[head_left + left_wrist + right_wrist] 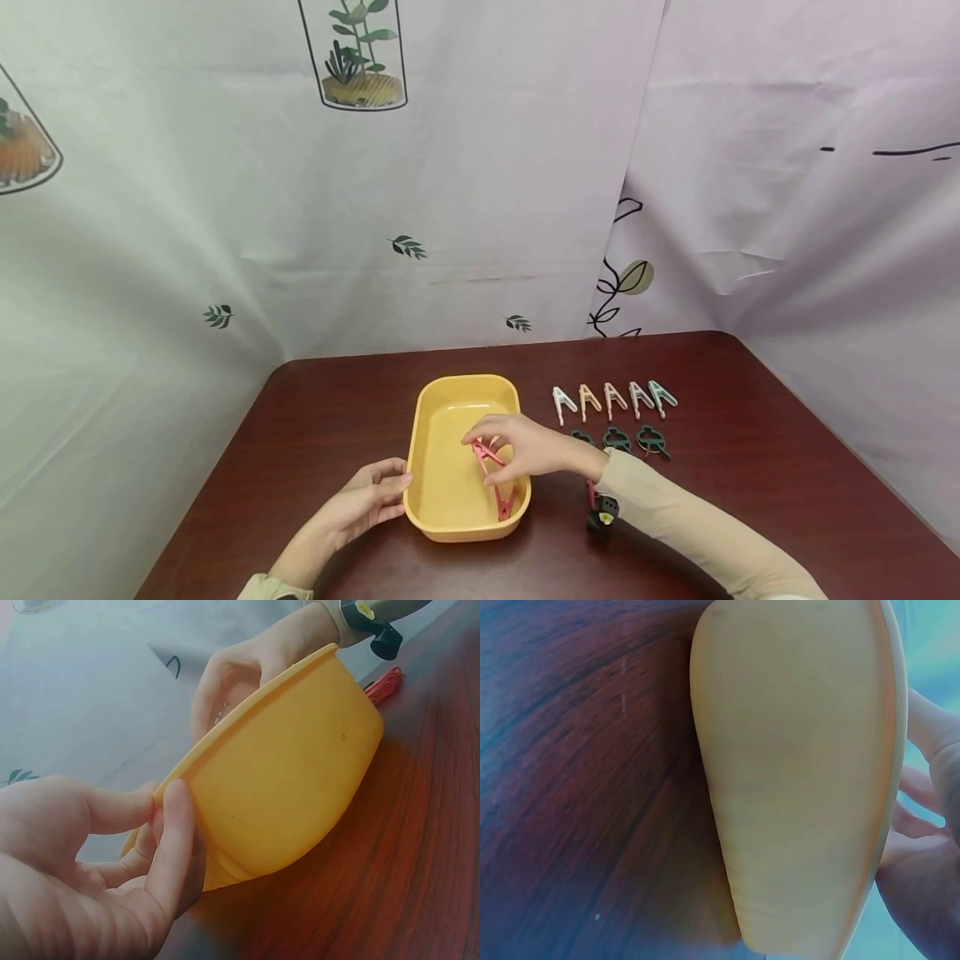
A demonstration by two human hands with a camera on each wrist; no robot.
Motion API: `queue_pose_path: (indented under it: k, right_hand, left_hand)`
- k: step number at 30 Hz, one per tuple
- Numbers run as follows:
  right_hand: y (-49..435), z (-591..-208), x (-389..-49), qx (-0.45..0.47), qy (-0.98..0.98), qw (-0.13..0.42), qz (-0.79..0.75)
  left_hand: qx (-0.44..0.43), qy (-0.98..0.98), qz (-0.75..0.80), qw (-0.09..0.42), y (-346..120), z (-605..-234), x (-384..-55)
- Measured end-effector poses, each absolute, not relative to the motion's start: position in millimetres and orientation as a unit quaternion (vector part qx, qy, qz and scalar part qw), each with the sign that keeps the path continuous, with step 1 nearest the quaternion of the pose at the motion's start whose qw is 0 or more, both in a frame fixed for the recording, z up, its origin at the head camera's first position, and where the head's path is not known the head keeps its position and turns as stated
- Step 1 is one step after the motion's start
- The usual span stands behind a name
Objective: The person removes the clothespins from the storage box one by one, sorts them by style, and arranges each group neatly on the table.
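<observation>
A yellow plastic basin stands on the table. My left hand pinches its left rim, thumb on the rim and fingers against the outer wall, as the left wrist view shows. My right hand reaches in over the right rim, thumb and forefinger spread apart. A pink clothespin lies between them, its upper end right at the forefinger's tip. Another pink clothespin rests in the basin's near right corner. In the right wrist view the basin's outer wall covers most of the scene and hides both clothespins.
Right of the basin lies a row of several pastel clothespins. Below it is a row of dark green round-looped clips, partly behind my right wrist. Red clips lie on the table beside the basin. A cloth backdrop borders the table.
</observation>
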State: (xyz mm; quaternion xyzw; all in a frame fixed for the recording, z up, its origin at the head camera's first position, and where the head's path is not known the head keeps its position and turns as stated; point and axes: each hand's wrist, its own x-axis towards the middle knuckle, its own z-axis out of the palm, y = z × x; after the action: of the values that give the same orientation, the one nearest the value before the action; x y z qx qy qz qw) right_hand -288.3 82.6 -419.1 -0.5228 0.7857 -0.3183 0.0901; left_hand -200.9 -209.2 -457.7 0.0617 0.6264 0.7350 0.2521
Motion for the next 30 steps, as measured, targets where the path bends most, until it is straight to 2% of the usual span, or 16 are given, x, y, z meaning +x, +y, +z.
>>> queue_pose_path:
  k: [13,30]
  right_hand:
    - [96,-422,-289,-0.499,0.77,0.055,-0.394]
    - [122,-425,-288,-0.431,0.793,0.048,-0.428]
  left_hand:
    - [0.055,0.626,0.736,0.253,-209,-454,-199]
    - [0.062,0.622,0.739,0.252,-207,-453,-200]
